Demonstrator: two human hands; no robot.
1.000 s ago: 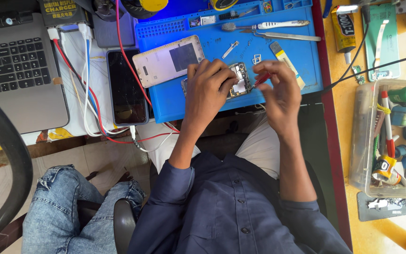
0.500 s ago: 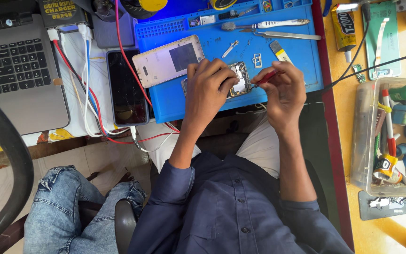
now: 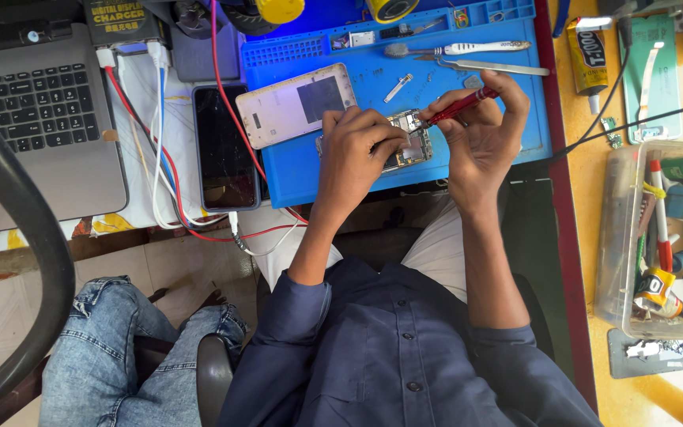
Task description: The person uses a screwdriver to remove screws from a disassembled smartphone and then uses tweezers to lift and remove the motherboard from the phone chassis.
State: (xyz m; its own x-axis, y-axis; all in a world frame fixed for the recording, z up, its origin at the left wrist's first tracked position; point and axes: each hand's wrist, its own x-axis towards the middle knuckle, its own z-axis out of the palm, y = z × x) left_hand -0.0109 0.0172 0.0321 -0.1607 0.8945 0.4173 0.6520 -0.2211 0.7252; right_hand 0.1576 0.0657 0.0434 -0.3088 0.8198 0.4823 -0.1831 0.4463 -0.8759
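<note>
While the left hand (image 3: 357, 150) presses down on an opened phone (image 3: 409, 142), fingers curled and pinching its edge to keep it from sliding, the right hand (image 3: 480, 138) pinches a red screwdriver (image 3: 458, 107) between thumb and forefingers, tip angled down toward the phone's upper corner, apparently at a screw. Phone: lies on a blue mat (image 3: 507, 134), near its centre, board side up; the mat likely serves to keep small parts from rolling off. Back cover (image 3: 294, 104): pale, set aside at 9 o'clock from the phone, just beside the left hand. Second phone (image 3: 225, 146): dark screen up, at 9 o'clock beyond the mat's edge, among red and white cables (image 3: 152, 119). Tweezers (image 3: 493, 68) and a brush (image 3: 456, 48): parked at 12 o'clock on the mat, within reach. Laptop (image 3: 37, 119): far at 9 o'clock. Glue tube (image 3: 590, 55): at 2 o'clock on the counter (image 3: 579, 198). Clear tub (image 3: 662, 237) of tools: at 4 o'clock.
</note>
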